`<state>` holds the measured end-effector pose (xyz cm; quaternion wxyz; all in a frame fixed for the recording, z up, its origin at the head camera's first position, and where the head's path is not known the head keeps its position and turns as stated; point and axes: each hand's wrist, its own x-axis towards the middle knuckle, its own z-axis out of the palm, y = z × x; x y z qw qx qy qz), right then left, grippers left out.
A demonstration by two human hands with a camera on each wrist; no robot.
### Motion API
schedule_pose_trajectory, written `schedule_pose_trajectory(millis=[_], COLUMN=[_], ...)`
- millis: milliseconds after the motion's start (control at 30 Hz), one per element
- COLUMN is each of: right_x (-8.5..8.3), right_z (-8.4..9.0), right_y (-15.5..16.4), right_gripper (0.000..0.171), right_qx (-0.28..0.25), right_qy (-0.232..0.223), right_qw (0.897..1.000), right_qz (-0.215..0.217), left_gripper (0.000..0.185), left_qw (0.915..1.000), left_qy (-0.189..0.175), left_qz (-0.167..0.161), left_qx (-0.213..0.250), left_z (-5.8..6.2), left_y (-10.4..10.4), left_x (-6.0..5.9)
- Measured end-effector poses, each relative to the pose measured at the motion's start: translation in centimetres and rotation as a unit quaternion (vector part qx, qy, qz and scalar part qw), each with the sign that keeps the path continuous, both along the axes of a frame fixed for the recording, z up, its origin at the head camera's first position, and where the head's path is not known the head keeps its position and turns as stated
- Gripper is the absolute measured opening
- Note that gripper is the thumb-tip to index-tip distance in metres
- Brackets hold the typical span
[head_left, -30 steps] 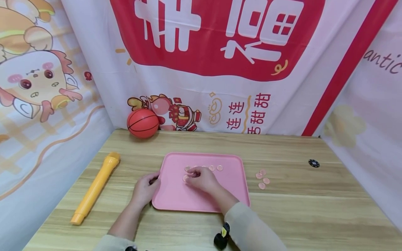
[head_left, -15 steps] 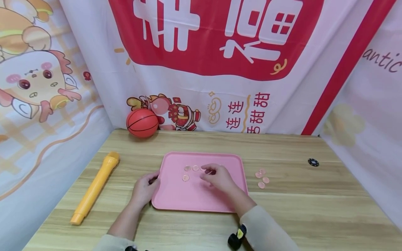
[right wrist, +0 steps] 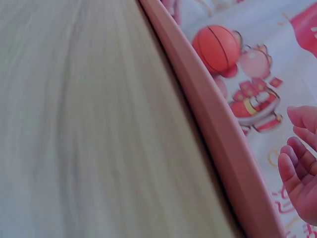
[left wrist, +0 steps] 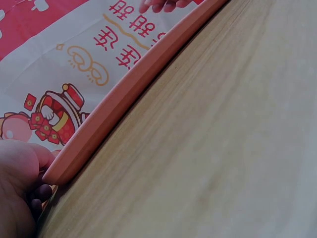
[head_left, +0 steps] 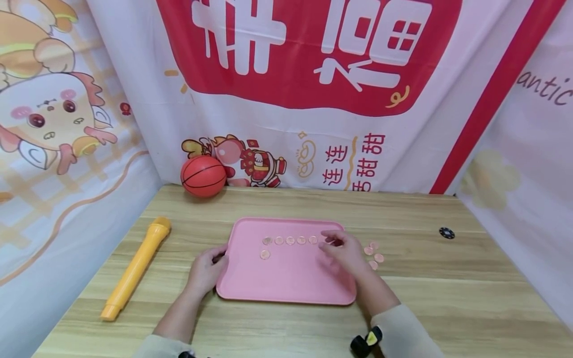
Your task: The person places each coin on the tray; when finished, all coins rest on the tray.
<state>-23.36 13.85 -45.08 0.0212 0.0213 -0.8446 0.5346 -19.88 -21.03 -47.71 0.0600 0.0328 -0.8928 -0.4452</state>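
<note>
just withdrew the empty, relaxed right hand (head_left: pixel 344 250) from the lower copper coin (head_left: pixel 265 254), gripping the pink tray (head_left: pixel 286 286) with left hand (head_left: pixel 208 269); probably finished placing it.

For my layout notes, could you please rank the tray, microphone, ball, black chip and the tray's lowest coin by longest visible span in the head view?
Pink tray
Yellow microphone
Red ball
Black chip
Tray's lowest coin

Around the table (head_left: pixel 447 303) we see a yellow microphone (head_left: pixel 136 269) at nine o'clock, red ball (head_left: pixel 203 176) at eleven, black chip (head_left: pixel 446 232) at two.
</note>
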Motion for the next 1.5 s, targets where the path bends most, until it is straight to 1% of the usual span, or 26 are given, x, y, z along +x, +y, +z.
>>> schedule_pose_trajectory(millis=[100,167,333,433,600,667,767,833,933,1000,1100,1233,1300,1500], right_x=[0.2,0.3,0.5,0.8,1.3,1.4,1.6,1.7,1.9,2.0,2.1,2.1,2.0,1.5], right_z=[0.0,0.1,0.1,0.0,-0.2,-0.3,-0.3,-0.3,-0.4,-0.6,-0.9,-1.4,-1.6,-1.9], right_y=[1.5,2.6,5.4,6.8,8.9,9.7,10.6,11.2,12.0,12.6,13.2,13.6,13.7,13.8], right_gripper=[0.037,0.038,0.038,0.042,0.049,0.049,0.05,0.052,0.058,0.06,0.058,0.056,0.054,0.049], right_qx=[-0.02,-0.012,0.024,0.011,-0.042,-0.043,-0.021,0.009,0.041,0.066,0.092,0.113,0.128,0.166], right_qy=[-0.013,-0.013,0.011,0.001,-0.039,-0.046,-0.054,-0.071,-0.103,-0.115,-0.11,-0.11,-0.113,-0.104], right_qw=[1.0,0.999,0.999,0.999,0.998,0.997,0.997,0.996,0.992,0.99,0.989,0.987,0.985,0.981], right_qz=[-0.019,-0.027,-0.034,-0.04,-0.041,-0.046,-0.05,-0.058,-0.057,-0.053,-0.043,-0.029,-0.024,-0.009], left_gripper=[0.037,0.037,0.037,0.037,0.037,0.038,0.038,0.039,0.039,0.039,0.038,0.038,0.038,0.038], left_qw=[1.0,1.0,0.9999,0.9999,0.9999,0.9999,1.0,1.0,1.0,1.0,1.0,1.0,1.0,1.0], left_qy=[0.001,0.001,0.007,0.007,0.01,0.009,0.002,-0.001,-0.001,-0.001,0.0,0.001,0.002,-0.001], left_qz=[0.0,0.001,0.002,0.004,0.005,0.004,0.002,0.0,-0.002,-0.001,-0.001,0.0,0.0,0.0], left_qx=[-0.002,-0.003,-0.008,-0.008,-0.007,-0.007,-0.003,-0.002,-0.002,-0.002,-0.002,0.0,0.0,0.002], left_z=[-0.1,-0.1,-0.1,-0.1,-0.1,-0.1,-0.1,-0.1,-0.2,-0.2,-0.3,-0.3,-0.3,-0.3], left_y=[0.0,0.1,0.1,0.2,0.1,0.1,0.0,-0.1,-0.1,0.0,0.0,0.0,0.0,0.0], left_x=[0.0,-0.1,0.0,0.0,0.0,0.0,0.0,0.0,-0.1,-0.1,-0.1,-0.1,-0.1,-0.1])
